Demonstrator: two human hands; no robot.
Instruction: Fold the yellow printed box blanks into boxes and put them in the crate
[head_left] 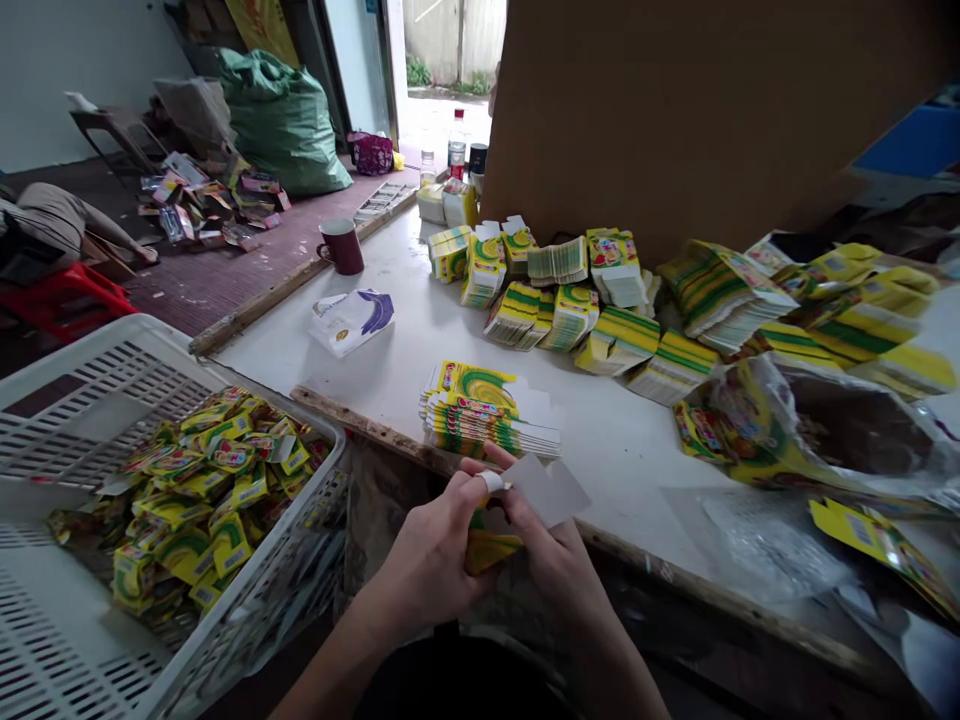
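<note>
Between my two hands, just in front of the table edge, is a small yellow-and-green carton with white inner flaps standing out at its upper end. My left hand is closed around its left side, a white wrap showing on one finger. On the other side my right hand grips the carton, with a plain white flap spread above the fingers. What lies inside the carton is mostly hidden by my fingers. Right beyond my hands, a stack of flat yellow-and-green cartons rests on the table.
A white plastic basket at left holds many small yellow cartons. Bundled carton stacks line the white table. Nearby are a maroon mug, a white-and-purple packet, and an opened plastic bag. Another person's leg shows at far left.
</note>
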